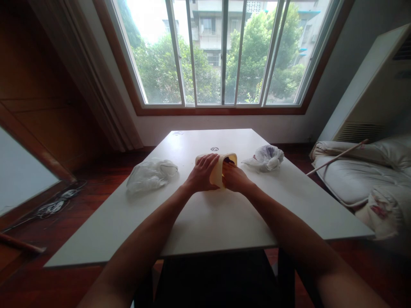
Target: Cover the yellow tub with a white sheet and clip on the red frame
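A pale yellow plastic container (217, 173) lies on its side on the white table (205, 222), its mouth facing right. My left hand (203, 172) is wrapped over the container's left part, fingers across the top and thumb low near the rim. Into the mouth reaches my right hand (236, 177); its fingers are hidden inside, so whether they hold anything does not show. Something dark is visible within the opening. A crumpled clear plastic bag (152, 174) rests left of the container. To the right sits a knotted plastic bag (266, 158) with something dark in it.
A small dark round mark (214, 149) is on the table behind the container. Beyond stands a wide window (221, 64). Right of the table are a folded mattress (349, 171) with a stick (337, 157) across it. Coiled cables (53, 207) lie on the floor at left.
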The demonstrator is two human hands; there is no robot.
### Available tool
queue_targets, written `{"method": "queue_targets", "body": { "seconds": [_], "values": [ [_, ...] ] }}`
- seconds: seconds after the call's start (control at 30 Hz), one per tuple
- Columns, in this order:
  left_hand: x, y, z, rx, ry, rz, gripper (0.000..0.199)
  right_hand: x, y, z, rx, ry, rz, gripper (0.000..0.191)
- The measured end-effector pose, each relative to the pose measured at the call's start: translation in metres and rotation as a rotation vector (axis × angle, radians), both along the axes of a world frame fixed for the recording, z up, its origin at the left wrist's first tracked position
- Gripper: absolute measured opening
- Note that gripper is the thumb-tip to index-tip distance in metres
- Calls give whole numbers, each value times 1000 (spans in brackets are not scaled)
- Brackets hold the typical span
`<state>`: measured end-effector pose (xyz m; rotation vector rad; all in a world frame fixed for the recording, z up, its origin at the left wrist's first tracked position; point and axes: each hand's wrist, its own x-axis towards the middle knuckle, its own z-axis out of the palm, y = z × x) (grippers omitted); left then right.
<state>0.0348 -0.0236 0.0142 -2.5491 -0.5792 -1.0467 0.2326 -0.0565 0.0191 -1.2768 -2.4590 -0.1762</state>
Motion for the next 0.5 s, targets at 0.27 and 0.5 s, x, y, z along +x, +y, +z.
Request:
{"method": "queue_targets", "body": {
  "seconds": [0.27,0.5],
  "values": [
    [5,-2,0,-11,26,-54,110,-4,-8,9,-194,-36,11,42],
    [10,-6,-1,11,0,-93,111,-7,-4,4,-189,33,11,53]
  ]
}}
